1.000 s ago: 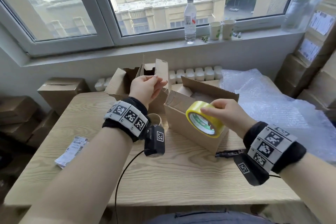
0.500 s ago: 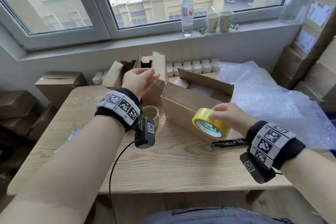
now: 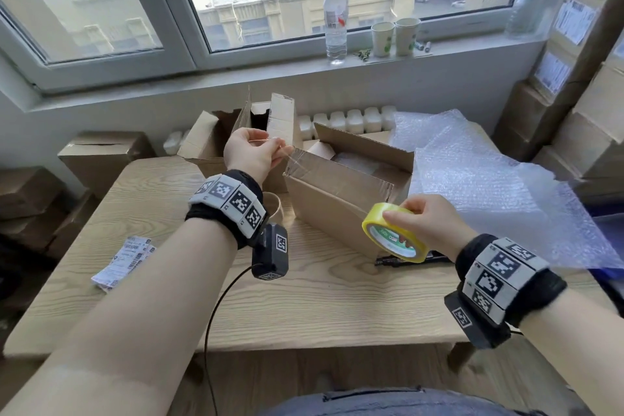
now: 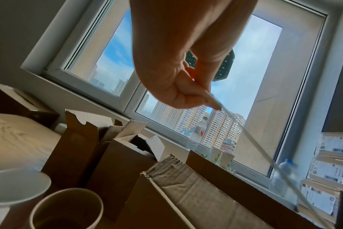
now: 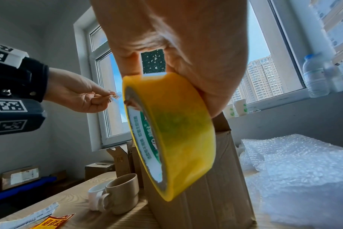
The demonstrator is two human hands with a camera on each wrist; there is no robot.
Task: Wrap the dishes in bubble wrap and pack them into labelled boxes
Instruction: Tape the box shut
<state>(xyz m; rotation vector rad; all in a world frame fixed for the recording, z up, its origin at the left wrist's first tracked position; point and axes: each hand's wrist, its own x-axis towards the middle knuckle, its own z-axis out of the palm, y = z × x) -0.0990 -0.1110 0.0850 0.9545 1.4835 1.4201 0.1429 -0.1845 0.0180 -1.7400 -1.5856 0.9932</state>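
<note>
**Clear tape stretched between both hands above the open box**

While I watch from the head view, moving left to right, I see thin printed paper labels (image 3: pixel 123 262) lying flat on the pale wood-grain surface (image 3: pixel 304 307). Beside them my left hand (image 3: pixel 251 154) is raised over the boxes, its fingers (image 4: pixel 194 99) curled and pinching the free end of a glossy, transparent strip of tape (image 3: pixel 337 176). From the left wrist view the strip runs as a thin taut line away from the fingertips. Under that wrist stand a smooth beige mug (image 5: pixel 121 195) and a white mug (image 5: pixel 95 196), touching one another on the surface. Behind them is a torn corrugated carton (image 3: pixel 216 142) with its flaps up.

Next comes the brown cardboard box (image 3: pixel 331 213), open, with creased flaps and a bubble-wrapped bundle (image 3: pixel 358 162) inside. The tape strip spans across its near flap. My right hand (image 3: pixel 429 226) hovers just in front of the box's right corner, fingers (image 5: pixel 211 86) clasped around the rim of a round yellow tape roll (image 3: pixel 395 236) with a green-printed core. A black marker (image 3: pixel 412 260) lies beneath the roll. Farthest right, a crinkled sheet of bubble wrap (image 3: pixel 489 186) drapes over the surface's edge.
</note>
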